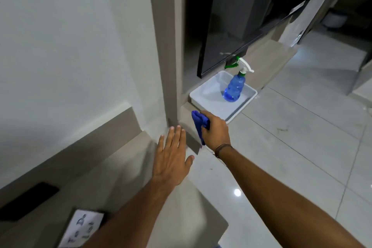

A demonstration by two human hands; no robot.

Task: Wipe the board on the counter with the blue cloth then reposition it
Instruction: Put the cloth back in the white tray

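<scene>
While the right hand [216,130] is closed in a fist around the bunched blue cloth [199,125], the left hand [173,159] is spread flat, fingers extended, holding nothing, above the grey-beige desk [141,177]. The small white rectangular board [81,229] lettered "To Do List" lies at the near edge of the desk, partly hidden by the left forearm. Beyond the right hand, a white plastic tray [237,109] sits on a low ledge and carries an upright blue spray bottle [234,88] with a white-and-green trigger.
</scene>
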